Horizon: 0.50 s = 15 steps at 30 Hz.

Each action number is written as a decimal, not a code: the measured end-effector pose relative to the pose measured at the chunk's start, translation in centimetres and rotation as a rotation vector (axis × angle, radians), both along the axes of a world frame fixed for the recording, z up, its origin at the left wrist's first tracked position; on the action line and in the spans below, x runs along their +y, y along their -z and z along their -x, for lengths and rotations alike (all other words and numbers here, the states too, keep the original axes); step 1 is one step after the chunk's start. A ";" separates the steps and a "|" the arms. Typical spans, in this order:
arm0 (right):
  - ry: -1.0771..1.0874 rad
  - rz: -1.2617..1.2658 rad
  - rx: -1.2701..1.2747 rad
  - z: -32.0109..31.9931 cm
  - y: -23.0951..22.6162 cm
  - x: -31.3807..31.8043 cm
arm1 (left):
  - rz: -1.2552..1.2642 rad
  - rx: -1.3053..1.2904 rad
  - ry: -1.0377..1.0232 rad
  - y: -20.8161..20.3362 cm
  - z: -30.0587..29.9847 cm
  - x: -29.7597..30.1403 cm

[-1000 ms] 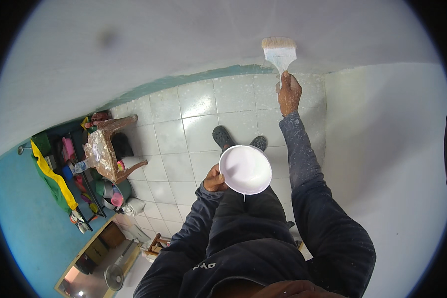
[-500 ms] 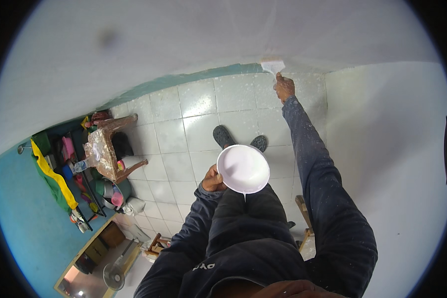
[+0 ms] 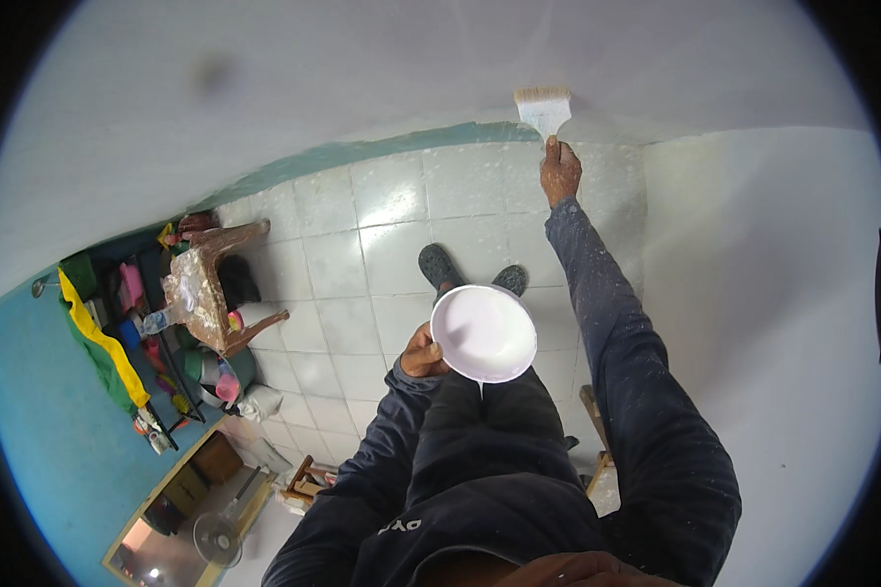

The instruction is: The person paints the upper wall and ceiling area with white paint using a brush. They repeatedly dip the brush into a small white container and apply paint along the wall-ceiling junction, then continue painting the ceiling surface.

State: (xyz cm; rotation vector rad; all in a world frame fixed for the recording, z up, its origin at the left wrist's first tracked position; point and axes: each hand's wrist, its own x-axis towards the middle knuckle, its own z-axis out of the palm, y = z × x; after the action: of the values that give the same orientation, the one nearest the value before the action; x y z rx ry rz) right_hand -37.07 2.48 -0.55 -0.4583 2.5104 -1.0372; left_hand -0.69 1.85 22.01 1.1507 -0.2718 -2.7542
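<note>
My right hand (image 3: 560, 174) is stretched far forward and closed round the handle of a wide paintbrush (image 3: 543, 110). The brush has a white-smeared body, and its tan bristles are against the whitish wall (image 3: 382, 78). Below that spot a strip of teal (image 3: 362, 157) shows along the foot of the wall. In front of my body my left hand (image 3: 422, 354) grips the rim of a round bowl (image 3: 484, 334) with whitish paint in it. The thumb lies at the rim, while the other fingers are partly hidden behind the bowl.
Pale tiles (image 3: 392, 201) with white specks cover the floor under my dark clogs (image 3: 440, 266). At the left stands a worn, paint-stained wooden table (image 3: 206, 298) beside a cluttered rack (image 3: 152, 333). A standing fan (image 3: 217, 538) is at lower left, and a white wall (image 3: 754, 293) rises at right.
My right hand has turned and the brush has moved up the wall, away from the teal strip. The bowl in my left hand has shifted very slightly to the right.
</note>
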 end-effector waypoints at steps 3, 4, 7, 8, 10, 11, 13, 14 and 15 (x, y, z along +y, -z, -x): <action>-0.171 -0.359 0.007 1.3 4.8 1.6 | 0.000 0.004 0.005 0.5 -0.1 0.3; -0.093 -0.301 -0.150 1.6 6.1 2.0 | 0.009 -0.011 0.017 0.9 -0.3 0.5; 0.004 -0.152 -0.493 3.1 7.2 1.6 | 0.003 0.017 -0.010 1.5 -0.6 0.8; 0.023 -0.095 -0.547 3.6 6.6 1.1 | -0.009 0.041 -0.054 1.3 -0.4 0.8; 0.149 -0.067 -0.649 3.9 4.7 0.1 | -0.014 0.055 -0.099 1.3 -0.6 0.8; 0.165 -0.070 -0.635 3.9 3.6 -0.3 | -0.013 0.048 -0.104 1.4 -0.7 1.0; 0.068 -0.078 -0.474 2.8 0.7 -0.5 | -0.016 0.042 -0.115 1.1 -0.8 1.0; -0.008 -0.089 -0.345 2.0 -0.7 -0.2 | -0.019 0.043 -0.117 1.1 -0.8 1.0; -0.088 -0.097 -0.219 1.2 -2.0 -0.1 | -0.021 0.029 -0.115 1.1 -0.7 1.0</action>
State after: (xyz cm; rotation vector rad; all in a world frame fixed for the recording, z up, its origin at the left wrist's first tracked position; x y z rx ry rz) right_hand -38.31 2.42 1.41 -0.4005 2.3133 -0.8775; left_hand 0.01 2.81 20.86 1.0948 -0.1673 -2.6769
